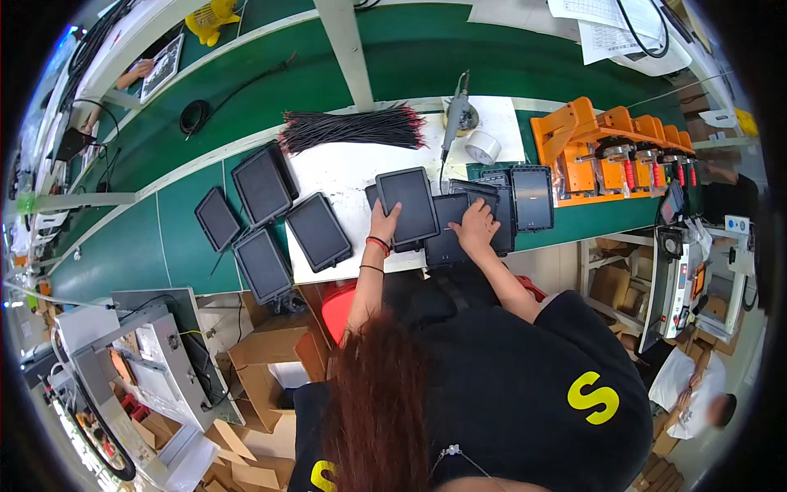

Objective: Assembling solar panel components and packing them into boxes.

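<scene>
My left hand (383, 223) pinches the lower left edge of a black rectangular case (407, 201), which is tilted over another black piece at the bench's front edge. My right hand (477, 228) rests on the neighbouring black cases, fingers spread, touching a dark panel (448, 215). Under and beside it, more black cases overlap in a pile, one with a shiny face (533, 197) at the right end. To the left, several similar black cases lie separately or stacked, one of them (320, 232) partly on the white sheet (328, 176).
Behind the cases lies a bundle of black wires (352, 129) with red ends. A soldering iron (454, 119) and a white tape roll (483, 148) are to its right. Orange clamp fixtures (607, 156) stand far right. Cardboard boxes (279, 353) sit below on the left.
</scene>
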The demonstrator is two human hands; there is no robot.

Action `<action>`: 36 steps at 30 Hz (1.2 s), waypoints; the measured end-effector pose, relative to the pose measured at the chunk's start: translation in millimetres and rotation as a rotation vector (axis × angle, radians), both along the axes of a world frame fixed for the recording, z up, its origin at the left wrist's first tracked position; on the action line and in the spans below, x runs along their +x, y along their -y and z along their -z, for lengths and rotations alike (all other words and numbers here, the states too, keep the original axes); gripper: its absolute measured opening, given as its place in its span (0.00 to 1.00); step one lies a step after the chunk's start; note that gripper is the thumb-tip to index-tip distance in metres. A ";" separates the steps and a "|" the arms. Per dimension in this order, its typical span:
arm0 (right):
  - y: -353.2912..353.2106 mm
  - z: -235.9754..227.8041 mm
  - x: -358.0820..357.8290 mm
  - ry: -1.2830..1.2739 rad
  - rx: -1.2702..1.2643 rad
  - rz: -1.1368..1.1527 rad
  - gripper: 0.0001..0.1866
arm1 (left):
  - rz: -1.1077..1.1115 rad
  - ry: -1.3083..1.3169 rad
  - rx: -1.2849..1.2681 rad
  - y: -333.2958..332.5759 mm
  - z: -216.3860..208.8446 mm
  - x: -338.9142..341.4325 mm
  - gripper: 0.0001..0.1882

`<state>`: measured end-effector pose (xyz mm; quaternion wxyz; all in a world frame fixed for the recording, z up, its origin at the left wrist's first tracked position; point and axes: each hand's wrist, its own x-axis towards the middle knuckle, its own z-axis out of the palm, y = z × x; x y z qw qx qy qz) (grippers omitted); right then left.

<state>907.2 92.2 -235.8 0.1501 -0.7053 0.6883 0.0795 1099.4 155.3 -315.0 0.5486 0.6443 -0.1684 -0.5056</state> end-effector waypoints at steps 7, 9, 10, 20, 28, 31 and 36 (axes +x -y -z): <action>-6.3 15.8 -1.6 -0.029 -0.072 -0.078 0.30 | -0.121 0.065 -0.069 -76.0 -15.9 52.1 0.24; -12.3 20.0 0.0 -0.036 -0.133 -0.109 0.30 | -0.194 -0.131 -0.088 -105.0 -19.3 82.5 0.25; -14.5 21.4 0.7 -0.038 -0.142 -0.121 0.30 | -0.275 -0.114 -0.019 -114.8 -19.2 95.2 0.24; 5.4 -18.2 15.1 0.428 0.098 -0.148 0.22 | -0.154 0.991 0.296 -138.6 3.5 155.5 0.35; -1.6 -22.8 117.3 0.485 0.110 -0.242 0.27 | -0.294 1.197 0.511 -121.8 -22.8 118.2 0.32; -19.0 -8.4 152.2 0.492 0.157 -0.251 0.29 | -0.381 1.281 0.486 -112.6 -40.8 98.5 0.24; -41.3 14.3 176.7 0.618 0.144 -0.217 0.25 | -0.340 0.838 -0.003 -86.6 -54.8 46.7 0.16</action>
